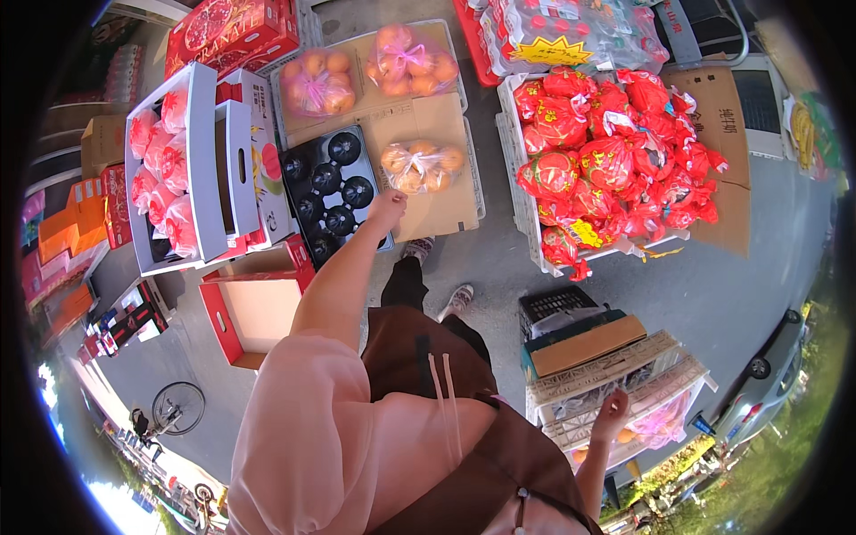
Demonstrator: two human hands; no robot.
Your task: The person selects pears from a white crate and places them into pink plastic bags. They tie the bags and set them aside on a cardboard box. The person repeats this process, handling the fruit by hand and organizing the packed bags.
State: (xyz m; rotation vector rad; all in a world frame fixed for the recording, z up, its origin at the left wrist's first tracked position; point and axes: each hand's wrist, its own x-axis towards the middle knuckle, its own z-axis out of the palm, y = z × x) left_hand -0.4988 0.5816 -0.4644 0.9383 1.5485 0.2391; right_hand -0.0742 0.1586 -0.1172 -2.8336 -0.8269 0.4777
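My left hand (388, 206) reaches forward with its fingers bent, between a clear bag of orange fruit (421, 166) and a dark tray (366, 144) of round items in black wrapping (340, 219). Its fingertips come close to the bag's lower edge; contact is unclear, and I see nothing held. The bag is knotted on top and rests on flattened cardboard (438, 214). At my right side, my right hand (613, 409) hangs with curled fingers and nothing visible in it. Below it in the picture are stacked plastic crates (602, 364) and a pink bag (662, 421).
Two pink bags of orange fruit, one left (319, 83) and one right (411, 63), sit farther back. A crate (525, 227) heaped with red-wrapped round goods (605, 160) stands right. White boxes (204, 160) and an open red carton (251, 314) are left. A car (762, 381) is far right.
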